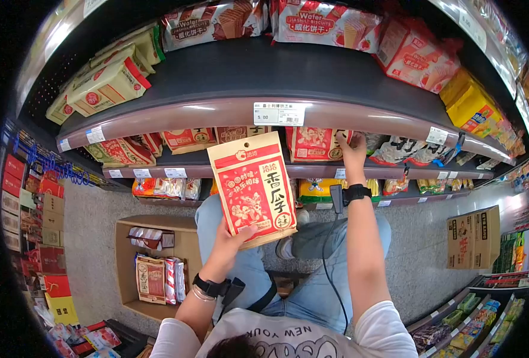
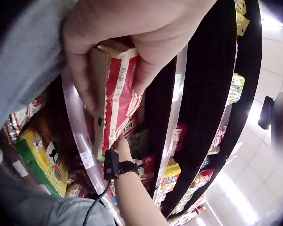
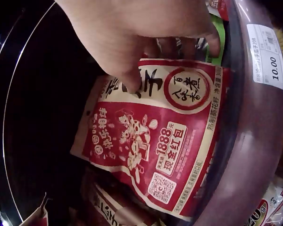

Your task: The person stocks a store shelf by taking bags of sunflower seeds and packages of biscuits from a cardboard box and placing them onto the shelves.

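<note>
My left hand [image 1: 224, 249] grips a red-and-tan bag of sunflower seeds [image 1: 246, 194] by its lower edge, thumb across the front. The bag is held up before the shelf, its printed face toward the head camera. In the left wrist view this bag [image 2: 120, 89] shows its narrow bottom, between thumb and fingers. Reaching into the shelf, my right hand [image 1: 354, 156] holds a second bag of sunflower seeds [image 3: 146, 136] by its side edge. Its thumb lies on the front; the other fingers go over the edge, partly hidden behind the bag.
More seed bags [image 1: 121, 150] fill the shelf to the left, with black-and-white packs [image 1: 401, 150] to the right. The shelf edge above [image 1: 205, 113] overhangs them. An open carton [image 1: 124, 238] holding several packs stands at floor left. A cable [image 1: 325, 256] hangs from the right wrist.
</note>
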`<state>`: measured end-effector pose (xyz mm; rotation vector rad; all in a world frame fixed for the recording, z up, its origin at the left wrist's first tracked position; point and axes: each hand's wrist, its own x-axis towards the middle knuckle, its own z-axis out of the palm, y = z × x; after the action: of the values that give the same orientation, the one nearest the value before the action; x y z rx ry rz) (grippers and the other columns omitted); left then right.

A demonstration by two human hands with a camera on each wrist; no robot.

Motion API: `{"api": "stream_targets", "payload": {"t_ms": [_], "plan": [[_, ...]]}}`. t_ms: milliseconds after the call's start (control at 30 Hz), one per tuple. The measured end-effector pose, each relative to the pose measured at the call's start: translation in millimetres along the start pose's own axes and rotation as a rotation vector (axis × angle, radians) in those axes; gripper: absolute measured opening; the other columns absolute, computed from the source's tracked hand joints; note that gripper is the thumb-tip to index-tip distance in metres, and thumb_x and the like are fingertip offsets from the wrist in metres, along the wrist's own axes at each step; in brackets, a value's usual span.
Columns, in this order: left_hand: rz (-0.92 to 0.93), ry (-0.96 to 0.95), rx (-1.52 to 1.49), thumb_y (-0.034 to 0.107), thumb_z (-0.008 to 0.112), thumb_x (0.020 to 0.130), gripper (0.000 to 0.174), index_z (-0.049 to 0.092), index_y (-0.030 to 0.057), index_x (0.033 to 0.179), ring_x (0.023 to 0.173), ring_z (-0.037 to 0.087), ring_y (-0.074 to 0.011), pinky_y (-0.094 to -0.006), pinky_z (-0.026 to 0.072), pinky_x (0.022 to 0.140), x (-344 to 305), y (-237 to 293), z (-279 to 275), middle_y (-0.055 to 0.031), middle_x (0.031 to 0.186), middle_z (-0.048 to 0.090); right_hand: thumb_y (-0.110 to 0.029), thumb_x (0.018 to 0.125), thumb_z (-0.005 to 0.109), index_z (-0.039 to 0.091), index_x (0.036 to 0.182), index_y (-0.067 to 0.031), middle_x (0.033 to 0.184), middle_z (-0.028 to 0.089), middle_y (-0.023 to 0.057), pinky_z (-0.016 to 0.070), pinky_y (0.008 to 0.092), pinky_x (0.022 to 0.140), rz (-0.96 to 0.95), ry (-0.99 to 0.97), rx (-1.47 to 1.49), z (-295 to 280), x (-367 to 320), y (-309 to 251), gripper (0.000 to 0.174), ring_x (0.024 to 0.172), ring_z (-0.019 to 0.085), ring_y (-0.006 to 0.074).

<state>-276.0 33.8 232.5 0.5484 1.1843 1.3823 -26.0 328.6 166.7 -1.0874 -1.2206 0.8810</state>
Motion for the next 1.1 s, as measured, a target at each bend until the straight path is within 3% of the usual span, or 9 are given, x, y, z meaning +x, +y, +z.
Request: {"api": "stream_targets", "payload": {"t_ms": [67,167,267,467,500,600,767,900,1100], "plan": [[-0.007,0.006,-0.017,0.008,0.072,0.080,0.052,0.045,0.0031,0.124,0.107,0.057,-0.0140,-0.0304,0.0447,0.094,1.2,-1.5,-0.2,-0.0063,0.118,0.060,-0.016,0.078,0.077,0.052,0.104,0.0012,0.097,0.062,0.0089,0.0483,0.0286,0.078,0.085,-0.076,-0.004,-9.3,0.1,-4.6,0.040,0.088,0.060,0.0151],[-0.001,0.033,-0.020,0.008,0.072,0.080,0.051,0.045,0.0036,0.124,0.107,0.058,-0.0140,-0.0306,0.0446,0.094,1.7,-5.4,-2.1,-0.0060,0.118,0.060,-0.017,0.074,0.079,0.054,0.106,0.0020,0.097,0.064,0.0096,0.0501,0.0285,0.077,-0.018,-0.106,-0.038,-9.4,-9.7,-31.5,0.045,0.088,0.061,0.0159],[-0.002,0.026,-0.008,0.007,0.069,0.083,0.046,0.048,0.0026,0.123,0.106,0.059,-0.0150,-0.0314,0.0450,0.094,0.9,-4.4,-1.9,-0.0064,0.117,0.061,-0.014,0.070,0.081,0.055,0.109,0.0033,0.100,0.066,0.0110,0.0509,0.0287,0.079,0.077,-0.282,-0.056,-10.3,-6.9,-51.0,0.049,0.089,0.063,0.0162],[-0.016,0.010,-0.025,0.008,0.071,0.081,0.049,0.047,0.0037,0.124,0.106,0.058,-0.0139,-0.0309,0.0447,0.094,1.6,-6.2,-6.3,-0.0059,0.117,0.060,-0.011,0.067,0.082,0.062,0.101,0.0025,0.095,0.069,0.0110,0.0519,0.0302,0.077,0.188,-0.488,-0.163,-4.2,-2.2,-61.5,0.042,0.086,0.065,0.0161],[-0.012,0.013,-0.030,0.008,0.071,0.081,0.049,0.047,0.0035,0.123,0.106,0.058,-0.0139,-0.0310,0.0448,0.094,1.4,-6.1,-6.2,-0.0059,0.116,0.060,-0.010,0.066,0.082,0.064,0.099,0.0020,0.093,0.069,0.0110,0.0523,0.0306,0.076,0.062,-0.478,-0.157,-2.7,-7.7,-62.1,0.039,0.085,0.066,0.0166],[-0.001,0.020,-0.037,0.008,0.070,0.082,0.046,0.048,0.0028,0.123,0.106,0.058,-0.0145,-0.0315,0.0448,0.094,0.0,-5.1,-6.4,-0.0063,0.117,0.061,-0.010,0.066,0.082,0.063,0.099,0.0024,0.095,0.069,0.0114,0.0521,0.0308,0.077,-0.037,-0.471,-0.190,-2.2,-23.1,-61.2,0.040,0.087,0.065,0.0166],[0.007,0.000,-0.037,0.010,0.068,0.084,0.043,0.049,0.0021,0.122,0.107,0.059,-0.0157,-0.0322,0.0444,0.095,-0.7,-6.3,-6.7,-0.0069,0.117,0.061,0.002,0.064,0.078,0.055,0.114,0.0012,0.104,0.066,0.0095,0.0500,0.0297,0.084,0.051,-0.419,-0.078,-9.1,-47.0,-49.1,0.055,0.094,0.061,0.0139],[-0.003,0.014,-0.028,0.010,0.067,0.084,0.043,0.049,0.0019,0.122,0.107,0.059,-0.0155,-0.0321,0.0443,0.095,-1.6,-3.1,-4.5,-0.0068,0.117,0.061,0.002,0.063,0.079,0.056,0.110,0.0014,0.103,0.066,0.0097,0.0501,0.0299,0.084,-0.038,-0.411,-0.143,-9.3,-53.8,-57.1,0.052,0.094,0.062,0.0145],[-0.017,0.018,-0.068,0.008,0.070,0.082,0.045,0.049,0.0023,0.121,0.105,0.059,-0.0140,-0.0313,0.0447,0.094,-1.1,-2.1,-6.7,-0.0064,0.115,0.061,-0.005,0.067,0.081,0.061,0.104,0.0009,0.100,0.068,0.0089,0.0507,0.0301,0.081,-0.021,-0.410,-0.134,-4.2,-39.7,-49.2,0.043,0.090,0.064,0.0145]]}}
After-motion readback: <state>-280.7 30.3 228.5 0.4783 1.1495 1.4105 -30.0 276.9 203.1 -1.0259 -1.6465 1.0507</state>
